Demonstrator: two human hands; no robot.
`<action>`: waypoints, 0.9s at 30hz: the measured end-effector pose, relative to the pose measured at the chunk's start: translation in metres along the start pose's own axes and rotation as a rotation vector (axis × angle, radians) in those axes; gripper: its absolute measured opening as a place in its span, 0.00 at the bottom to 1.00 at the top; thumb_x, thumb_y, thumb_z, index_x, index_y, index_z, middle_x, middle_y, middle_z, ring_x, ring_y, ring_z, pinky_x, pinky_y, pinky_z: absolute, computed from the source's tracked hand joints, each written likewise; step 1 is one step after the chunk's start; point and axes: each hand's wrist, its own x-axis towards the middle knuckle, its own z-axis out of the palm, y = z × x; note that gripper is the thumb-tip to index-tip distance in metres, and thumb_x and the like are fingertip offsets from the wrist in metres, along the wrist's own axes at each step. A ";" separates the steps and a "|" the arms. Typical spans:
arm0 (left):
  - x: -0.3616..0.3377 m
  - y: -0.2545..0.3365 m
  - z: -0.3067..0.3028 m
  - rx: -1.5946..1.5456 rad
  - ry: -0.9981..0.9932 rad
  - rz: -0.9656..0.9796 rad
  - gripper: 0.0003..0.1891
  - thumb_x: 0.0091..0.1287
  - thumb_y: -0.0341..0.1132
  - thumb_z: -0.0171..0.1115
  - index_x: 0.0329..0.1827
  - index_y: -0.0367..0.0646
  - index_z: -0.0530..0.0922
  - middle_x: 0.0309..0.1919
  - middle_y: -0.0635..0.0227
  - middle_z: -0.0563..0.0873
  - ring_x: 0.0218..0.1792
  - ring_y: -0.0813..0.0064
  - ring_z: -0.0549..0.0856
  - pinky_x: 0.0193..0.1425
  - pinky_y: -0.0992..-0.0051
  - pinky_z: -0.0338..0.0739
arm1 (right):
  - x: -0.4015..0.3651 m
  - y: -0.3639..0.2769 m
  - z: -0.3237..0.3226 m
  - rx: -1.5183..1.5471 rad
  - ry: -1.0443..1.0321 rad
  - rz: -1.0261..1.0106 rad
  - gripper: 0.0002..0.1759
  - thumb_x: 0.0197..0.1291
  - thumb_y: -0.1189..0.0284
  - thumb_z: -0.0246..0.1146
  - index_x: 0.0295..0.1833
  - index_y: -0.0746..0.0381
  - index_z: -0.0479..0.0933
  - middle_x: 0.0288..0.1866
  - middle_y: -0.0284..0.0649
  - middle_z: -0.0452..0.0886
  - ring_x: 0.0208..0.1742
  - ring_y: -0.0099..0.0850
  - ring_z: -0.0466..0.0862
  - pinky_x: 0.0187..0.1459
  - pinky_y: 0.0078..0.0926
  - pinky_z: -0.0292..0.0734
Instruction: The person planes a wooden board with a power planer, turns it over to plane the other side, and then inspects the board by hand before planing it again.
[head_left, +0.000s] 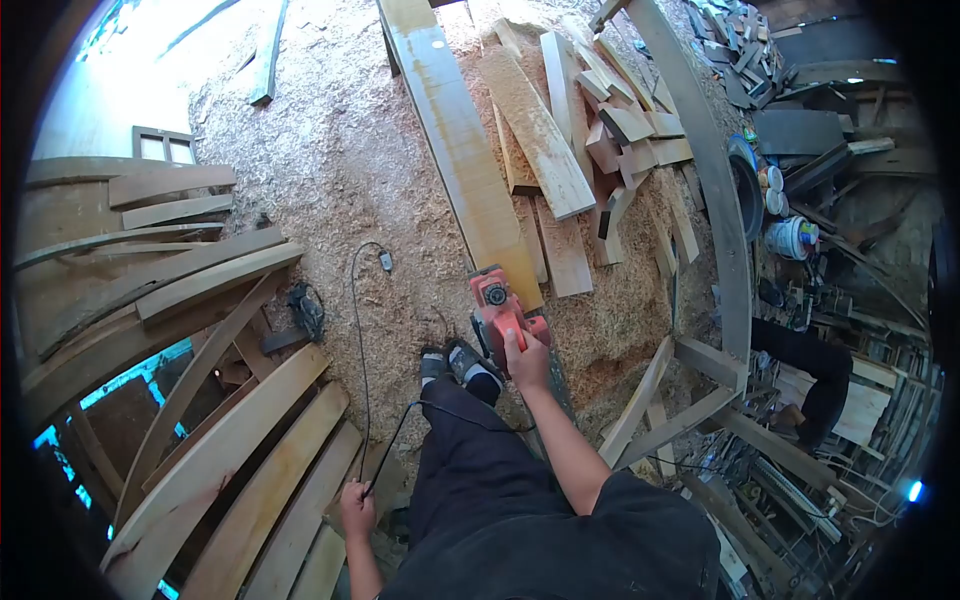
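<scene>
My right hand grips the handle of an orange electric planer, which sits at the near end of a long pale plank that runs away from me over the sawdust. My left hand hangs low by my hip and holds the planer's black power cord, which loops across the sawdust. My feet in dark shoes stand just left of the planer.
Curved wooden boards are stacked at my left. Short offcuts and planks lie right of the long plank. A curved timber frame stands at right, with paint tins and another person's dark-trousered leg beyond it.
</scene>
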 end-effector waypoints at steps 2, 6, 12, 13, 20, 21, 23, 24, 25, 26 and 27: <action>0.006 -0.002 -0.002 0.026 -0.016 0.005 0.12 0.72 0.28 0.63 0.30 0.35 0.73 0.26 0.51 0.74 0.33 0.48 0.77 0.70 0.49 0.79 | 0.005 -0.006 0.002 0.012 0.009 0.000 0.27 0.72 0.48 0.60 0.45 0.62 0.88 0.33 0.57 0.87 0.39 0.57 0.89 0.41 0.50 0.82; 0.031 -0.010 -0.007 0.081 -0.022 0.084 0.09 0.72 0.27 0.65 0.32 0.35 0.77 0.28 0.52 0.77 0.33 0.50 0.79 0.58 0.57 0.81 | 0.019 -0.026 0.001 0.014 -0.022 0.024 0.26 0.72 0.48 0.61 0.46 0.62 0.89 0.34 0.57 0.87 0.39 0.57 0.89 0.42 0.49 0.82; 0.087 0.010 -0.031 0.084 -0.058 0.019 0.11 0.71 0.27 0.64 0.29 0.35 0.74 0.26 0.50 0.76 0.32 0.46 0.79 0.62 0.52 0.82 | 0.041 -0.037 0.014 0.004 0.009 -0.028 0.26 0.73 0.49 0.62 0.49 0.63 0.89 0.33 0.56 0.88 0.38 0.54 0.90 0.42 0.46 0.83; 0.098 0.013 -0.035 0.087 -0.063 0.024 0.11 0.71 0.27 0.64 0.29 0.35 0.74 0.26 0.50 0.76 0.32 0.46 0.79 0.62 0.52 0.82 | 0.045 -0.042 0.016 0.005 0.015 -0.024 0.26 0.73 0.49 0.62 0.49 0.63 0.89 0.33 0.56 0.88 0.38 0.54 0.90 0.42 0.46 0.83; 0.173 0.020 -0.069 0.108 -0.123 0.008 0.15 0.75 0.28 0.62 0.28 0.35 0.71 0.24 0.50 0.75 0.30 0.49 0.79 0.65 0.55 0.82 | 0.079 -0.083 0.028 0.037 0.007 0.018 0.25 0.72 0.51 0.62 0.45 0.64 0.88 0.33 0.58 0.87 0.38 0.58 0.89 0.42 0.50 0.82; 0.183 0.023 -0.075 0.093 -0.104 0.019 0.15 0.75 0.28 0.62 0.28 0.35 0.71 0.24 0.50 0.74 0.30 0.50 0.78 0.63 0.56 0.83 | 0.085 -0.089 0.030 0.038 -0.001 0.014 0.25 0.72 0.51 0.62 0.44 0.64 0.88 0.32 0.58 0.86 0.38 0.57 0.89 0.41 0.50 0.82; 0.200 0.030 -0.085 0.073 -0.081 0.026 0.15 0.75 0.28 0.62 0.28 0.35 0.70 0.24 0.50 0.73 0.29 0.51 0.77 0.60 0.57 0.83 | 0.095 -0.099 0.036 0.048 0.009 0.008 0.25 0.72 0.51 0.62 0.44 0.64 0.88 0.32 0.58 0.86 0.37 0.57 0.89 0.41 0.50 0.82; 0.209 0.034 -0.092 0.097 -0.091 0.013 0.15 0.75 0.28 0.63 0.28 0.35 0.70 0.24 0.50 0.72 0.29 0.52 0.77 0.58 0.58 0.83 | 0.100 -0.104 0.038 0.058 0.017 0.002 0.26 0.72 0.51 0.62 0.43 0.65 0.88 0.31 0.58 0.86 0.37 0.57 0.89 0.40 0.49 0.82; 0.217 0.035 -0.098 0.121 -0.100 0.003 0.15 0.75 0.29 0.63 0.28 0.35 0.71 0.24 0.51 0.71 0.28 0.53 0.76 0.55 0.59 0.82 | 0.104 -0.107 0.040 0.055 0.016 -0.003 0.26 0.72 0.51 0.62 0.43 0.65 0.88 0.31 0.58 0.86 0.37 0.57 0.89 0.40 0.49 0.82; 0.225 0.031 -0.099 0.076 -0.065 0.059 0.16 0.75 0.29 0.64 0.28 0.34 0.70 0.24 0.51 0.69 0.28 0.53 0.74 0.49 0.60 0.80 | 0.108 -0.108 0.043 0.057 0.022 -0.011 0.25 0.72 0.51 0.62 0.43 0.64 0.88 0.31 0.58 0.86 0.37 0.56 0.89 0.40 0.49 0.82; 0.231 0.033 -0.101 0.072 -0.062 0.060 0.16 0.75 0.29 0.64 0.28 0.34 0.70 0.24 0.51 0.69 0.28 0.53 0.74 0.49 0.60 0.80 | 0.112 -0.110 0.045 0.061 0.029 -0.018 0.25 0.72 0.51 0.62 0.43 0.64 0.88 0.31 0.58 0.86 0.37 0.56 0.89 0.39 0.48 0.82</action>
